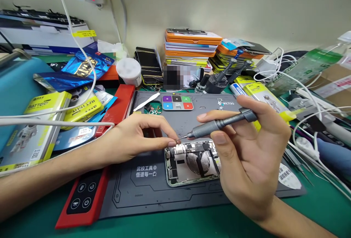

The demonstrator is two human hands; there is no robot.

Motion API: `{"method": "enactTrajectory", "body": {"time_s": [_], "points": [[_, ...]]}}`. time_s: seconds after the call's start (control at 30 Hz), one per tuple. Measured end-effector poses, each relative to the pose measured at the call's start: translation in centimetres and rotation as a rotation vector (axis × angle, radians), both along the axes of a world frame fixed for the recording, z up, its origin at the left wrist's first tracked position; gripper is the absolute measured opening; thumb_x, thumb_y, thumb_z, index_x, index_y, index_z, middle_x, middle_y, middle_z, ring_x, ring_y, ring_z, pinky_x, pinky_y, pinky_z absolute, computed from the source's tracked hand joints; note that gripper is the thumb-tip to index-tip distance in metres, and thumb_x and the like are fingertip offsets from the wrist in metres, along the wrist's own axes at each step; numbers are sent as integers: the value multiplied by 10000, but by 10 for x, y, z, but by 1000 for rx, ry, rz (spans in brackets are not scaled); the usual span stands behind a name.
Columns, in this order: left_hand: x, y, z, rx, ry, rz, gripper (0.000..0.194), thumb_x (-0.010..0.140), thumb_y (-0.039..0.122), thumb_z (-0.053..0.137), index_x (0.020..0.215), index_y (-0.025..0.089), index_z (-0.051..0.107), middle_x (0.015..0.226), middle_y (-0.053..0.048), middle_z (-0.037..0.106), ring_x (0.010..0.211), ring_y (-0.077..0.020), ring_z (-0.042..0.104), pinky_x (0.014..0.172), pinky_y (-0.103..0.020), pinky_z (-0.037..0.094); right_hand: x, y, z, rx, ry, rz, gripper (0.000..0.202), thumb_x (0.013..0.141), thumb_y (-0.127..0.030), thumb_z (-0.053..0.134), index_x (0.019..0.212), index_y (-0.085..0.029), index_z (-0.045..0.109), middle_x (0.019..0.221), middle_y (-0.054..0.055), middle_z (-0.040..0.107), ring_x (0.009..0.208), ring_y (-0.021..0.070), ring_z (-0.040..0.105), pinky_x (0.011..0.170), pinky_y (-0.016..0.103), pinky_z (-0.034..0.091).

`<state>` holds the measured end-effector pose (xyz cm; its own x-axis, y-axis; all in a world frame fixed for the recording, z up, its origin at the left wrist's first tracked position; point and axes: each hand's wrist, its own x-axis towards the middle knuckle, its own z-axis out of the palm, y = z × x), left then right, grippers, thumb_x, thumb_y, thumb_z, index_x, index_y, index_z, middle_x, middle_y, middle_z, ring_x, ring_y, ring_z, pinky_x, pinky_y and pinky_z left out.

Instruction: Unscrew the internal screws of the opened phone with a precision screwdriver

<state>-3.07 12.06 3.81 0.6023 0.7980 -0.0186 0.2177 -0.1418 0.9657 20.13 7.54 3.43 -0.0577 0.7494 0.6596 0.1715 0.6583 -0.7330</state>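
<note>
On the dark grey work mat with printed lines (164,201) we see the opened smartphone with pale metal frame and bare inner parts (182,168); it is our landmark. Our right hand (248,165), in front of the phone's right end, has its fingers clamped on a grey metal screwdriver with knurled grip (207,128). Our left hand (138,135), at the phone's upper left corner, has thumb and forefinger together beside the screwdriver's thin tip; whether they pinch something small, we cannot tell. Beyond the phone lies a flat plate with coloured squares (177,103).
</note>
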Motion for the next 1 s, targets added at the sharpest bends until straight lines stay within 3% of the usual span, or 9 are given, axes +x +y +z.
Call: {"method": "enactTrajectory", "body": {"time_s": [0.4,0.83,1.0], "points": [[1,2,1,0,-68,1,60,943,226,834,886,214,847,945,8,844,915,-143,757,855,-219,588,-1,0,0,11,11,14,540,1038,-66,581,1494,-354,548,1246,71,684,1057,239,740,779,424,683],[0,3,2,-32,-81,-17,46,934,232,844,895,216,864,942,-8,842,895,-158,753,845,-239,594,0,-1,0,-70,34,16,511,1060,-103,566,1504,-355,532,1218,73,707,1098,253,722,874,474,687],[0,2,1,-67,-50,35,122,944,325,843,907,209,855,901,-19,813,806,-150,709,729,-236,560,-2,1,1,-32,49,-4,506,1048,-79,582,1479,-342,547,1223,64,695,1097,240,722,917,473,692]]}}
